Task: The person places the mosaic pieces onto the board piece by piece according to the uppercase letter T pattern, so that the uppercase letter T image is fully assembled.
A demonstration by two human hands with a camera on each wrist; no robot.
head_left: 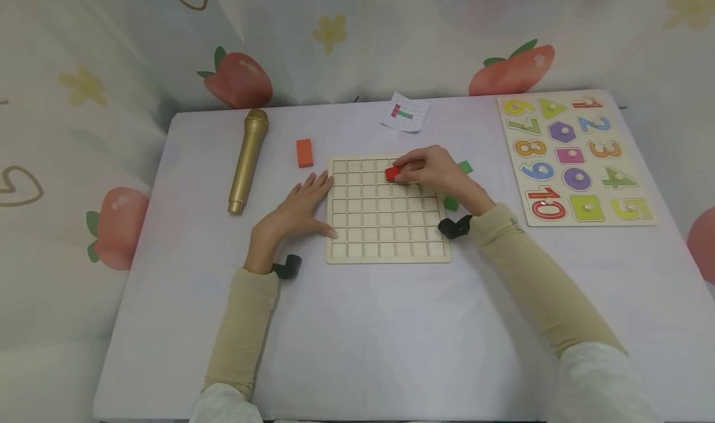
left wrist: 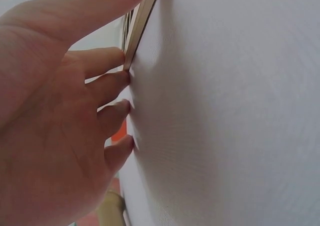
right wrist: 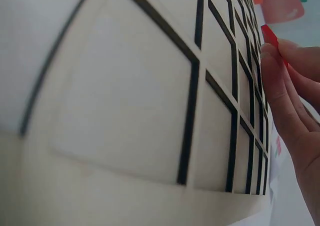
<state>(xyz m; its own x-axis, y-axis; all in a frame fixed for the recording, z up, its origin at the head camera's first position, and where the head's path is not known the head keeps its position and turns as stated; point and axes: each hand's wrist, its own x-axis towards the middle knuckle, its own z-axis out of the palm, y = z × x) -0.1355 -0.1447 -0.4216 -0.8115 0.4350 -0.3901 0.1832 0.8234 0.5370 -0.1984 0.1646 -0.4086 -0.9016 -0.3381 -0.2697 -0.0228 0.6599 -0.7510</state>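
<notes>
A square wooden grid board (head_left: pixel 388 255) lies on the white table, divided into rows of small square cells. My right hand (head_left: pixel 432 169) pinches a small red block (head_left: pixel 392 173) between thumb and fingers, over the upper rows of the grid. In the right wrist view the red block (right wrist: pixel 270 38) shows tilted at the fingertips, close to the board's far part. With fingers spread, my left hand (head_left: pixel 301 209) rests on the table, its thumb and fingertips at the board's left edge. Two green blocks, one higher (head_left: pixel 465 167) and one lower (head_left: pixel 451 203), lie by the board's right side, partly behind the right hand.
An orange block (head_left: pixel 304 153) lies beyond the left hand, and a gold microphone (head_left: pixel 248 162) farther left. A small paper card (head_left: pixel 406 112) with a coloured grid pattern lies behind the board. A number-and-shape puzzle board (head_left: pixel 578 218) occupies the table's right side.
</notes>
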